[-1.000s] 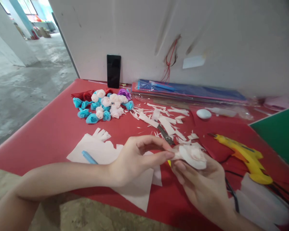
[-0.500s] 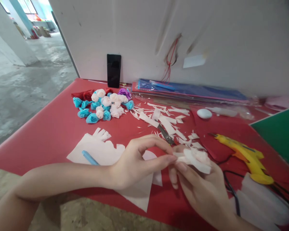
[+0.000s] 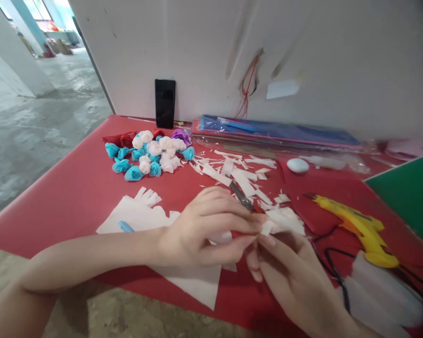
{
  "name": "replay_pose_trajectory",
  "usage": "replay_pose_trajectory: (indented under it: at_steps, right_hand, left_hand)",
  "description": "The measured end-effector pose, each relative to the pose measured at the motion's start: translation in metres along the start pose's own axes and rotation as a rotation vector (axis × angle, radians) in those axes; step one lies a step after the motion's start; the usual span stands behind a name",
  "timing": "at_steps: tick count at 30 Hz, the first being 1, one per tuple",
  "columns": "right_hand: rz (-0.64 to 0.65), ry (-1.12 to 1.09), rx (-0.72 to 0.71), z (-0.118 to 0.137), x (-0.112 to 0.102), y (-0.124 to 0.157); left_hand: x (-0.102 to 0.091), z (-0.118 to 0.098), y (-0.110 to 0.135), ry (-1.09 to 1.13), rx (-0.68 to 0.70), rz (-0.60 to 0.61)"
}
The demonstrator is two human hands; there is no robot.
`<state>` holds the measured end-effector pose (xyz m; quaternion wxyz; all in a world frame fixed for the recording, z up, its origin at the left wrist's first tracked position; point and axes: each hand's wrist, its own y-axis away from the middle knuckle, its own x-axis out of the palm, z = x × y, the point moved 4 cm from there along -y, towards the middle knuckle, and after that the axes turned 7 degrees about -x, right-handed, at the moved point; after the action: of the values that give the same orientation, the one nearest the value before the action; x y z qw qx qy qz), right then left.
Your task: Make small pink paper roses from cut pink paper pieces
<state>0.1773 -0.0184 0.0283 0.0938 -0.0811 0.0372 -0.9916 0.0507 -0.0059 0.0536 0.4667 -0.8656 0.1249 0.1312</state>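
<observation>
Between my two hands is a white paper flower, its petals fanned out to the right. My right hand grips it near the base, thumb on top. The fingertips of my left hand pinch the left end of the flower, close to the right thumb. Beneath my left forearm lies a cut sheet of white paper, with a blue pen partly hidden by the arm. Just behind the hands, scissors rest among white paper scraps.
Finished paper roses in blue, white, red and purple are heaped at the back left. A black phone leans on the wall. At right lie a yellow glue gun with its cord, a white egg-shaped object and a green board.
My left hand has rolled over, its fingers now more curled over the flower's base. The flower has turned a little in my right hand, which stays nearly in place.
</observation>
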Motion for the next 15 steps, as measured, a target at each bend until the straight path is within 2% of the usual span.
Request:
replay_pose_trajectory:
  at_steps: [3,5,7,12,15]
  right_hand:
    - [-0.001,-0.046,0.047,0.0,-0.001,-0.002]
    - [-0.012,-0.078,0.071,-0.001,-0.002,-0.003]
    - [-0.034,-0.13,0.09,-0.004,-0.004,-0.003]
    - [-0.021,-0.245,0.117,-0.007,-0.002,-0.002]
    - [0.027,-0.277,0.137,-0.007,0.001,0.0]
  left_hand:
    - [-0.002,0.0,0.0,-0.237,0.144,0.029]
    - [-0.003,0.003,0.0,-0.218,0.098,0.044]
    - [-0.002,0.009,0.0,-0.029,-0.069,0.052]
    - [0.01,0.031,0.01,0.673,-0.709,0.03]
    - [0.017,0.036,0.016,0.909,-0.882,0.017]
